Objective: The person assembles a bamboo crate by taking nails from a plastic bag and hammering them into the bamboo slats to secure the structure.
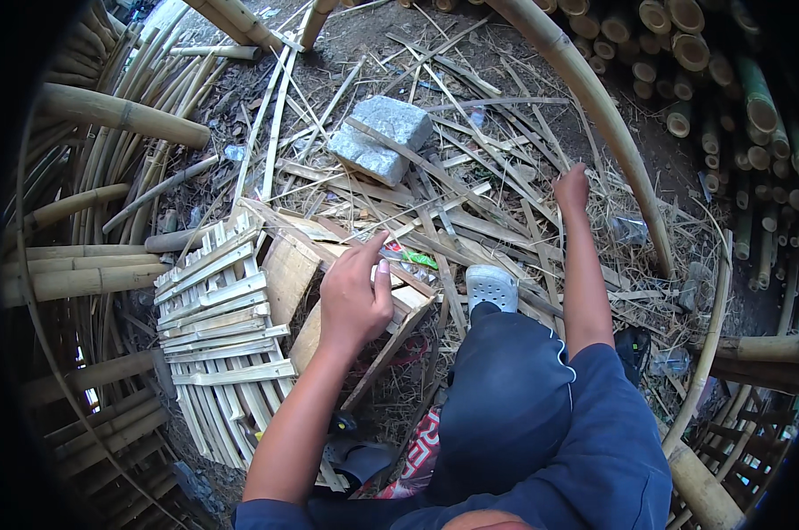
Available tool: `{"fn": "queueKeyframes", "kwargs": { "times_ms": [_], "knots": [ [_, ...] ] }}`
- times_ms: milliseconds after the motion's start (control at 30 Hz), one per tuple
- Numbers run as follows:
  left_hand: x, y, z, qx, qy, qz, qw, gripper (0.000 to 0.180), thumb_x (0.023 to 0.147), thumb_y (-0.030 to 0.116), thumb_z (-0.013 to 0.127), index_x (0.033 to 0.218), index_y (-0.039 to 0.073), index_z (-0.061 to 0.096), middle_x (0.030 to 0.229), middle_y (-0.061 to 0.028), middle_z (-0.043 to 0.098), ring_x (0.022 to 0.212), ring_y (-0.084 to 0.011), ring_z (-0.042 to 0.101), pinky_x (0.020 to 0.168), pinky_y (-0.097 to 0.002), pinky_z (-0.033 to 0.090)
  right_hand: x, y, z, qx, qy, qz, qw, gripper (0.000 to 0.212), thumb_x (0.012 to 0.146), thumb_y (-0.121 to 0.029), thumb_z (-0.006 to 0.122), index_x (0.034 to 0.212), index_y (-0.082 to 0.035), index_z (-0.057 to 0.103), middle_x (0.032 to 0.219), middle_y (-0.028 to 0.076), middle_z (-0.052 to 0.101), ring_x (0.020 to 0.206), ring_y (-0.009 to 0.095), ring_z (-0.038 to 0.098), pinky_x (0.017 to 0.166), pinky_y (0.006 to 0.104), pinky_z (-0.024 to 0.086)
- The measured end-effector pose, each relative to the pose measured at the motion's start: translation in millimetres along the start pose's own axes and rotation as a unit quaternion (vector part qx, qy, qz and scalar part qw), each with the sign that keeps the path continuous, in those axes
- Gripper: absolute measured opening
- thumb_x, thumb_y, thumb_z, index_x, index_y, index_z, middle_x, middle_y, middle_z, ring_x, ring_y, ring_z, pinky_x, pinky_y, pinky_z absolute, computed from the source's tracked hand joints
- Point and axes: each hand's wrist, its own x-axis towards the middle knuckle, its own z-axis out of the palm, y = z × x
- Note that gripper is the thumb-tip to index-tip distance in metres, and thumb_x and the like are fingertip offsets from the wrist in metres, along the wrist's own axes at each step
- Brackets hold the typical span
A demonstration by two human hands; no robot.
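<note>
My left hand is above a low wooden box or stand, its index finger stretched forward and its thumb apart. I see nothing held between that finger and thumb; the other fingers are partly hidden. Split bamboo slats are stacked in a layered pile left of this hand. My right hand is closed, farther forward on the right, over scattered bamboo strips. Whatever it grips, if anything, is too small to make out. A pale bamboo strip lies just ahead of my left index finger.
A grey stone block sits on the littered ground ahead. Bamboo poles are stacked at the far right, and a curved pole arches beside my right arm. More poles jut in from the left. My foot wears a light clog.
</note>
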Motion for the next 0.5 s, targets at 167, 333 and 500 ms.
{"fn": "queueKeyframes", "kwargs": {
  "times_ms": [167,333,500],
  "knots": [
    [0,1,-2,0.004,-0.003,-0.003,1.0,0.039,0.097,0.014,0.053,0.134,0.006,0.065,0.098,-0.0186,0.07,0.094,-0.037,0.067,0.087,-0.0453,0.051,-30,12,-38,-0.086,-0.07,-0.071,0.991,0.026,0.103,-0.021,0.055,0.109,0.004,0.058,0.082,0.028,0.07,0.083,0.044,0.072,0.067,0.0497,0.055],
    [-4,0,-3,-0.004,-0.005,-0.025,1.0,0.037,0.095,0.014,0.055,0.13,0.005,0.066,0.103,-0.0204,0.071,0.099,-0.0378,0.068,0.091,-0.0459,0.052,-78,-1,-87,0.377,-0.278,0.154,0.87,0.032,0.111,-0.03,0.046,0.104,-0.001,0.057,0.06,0.008,0.056,0.048,0.017,0.054,0.044,0.0333,0.042],
    [-7,-6,-1,0.002,0.019,-0.003,1.0,0.036,0.093,0.015,0.056,0.126,0.004,0.066,0.105,-0.0208,0.071,0.1,-0.0388,0.067,0.093,-0.0471,0.052,-107,-36,-155,0.529,-0.328,0.16,0.766,0.034,0.112,-0.031,0.043,0.098,-0.002,0.053,0.055,0.002,0.047,0.041,0.013,0.042,0.041,0.0283,0.038]
  ]
}}
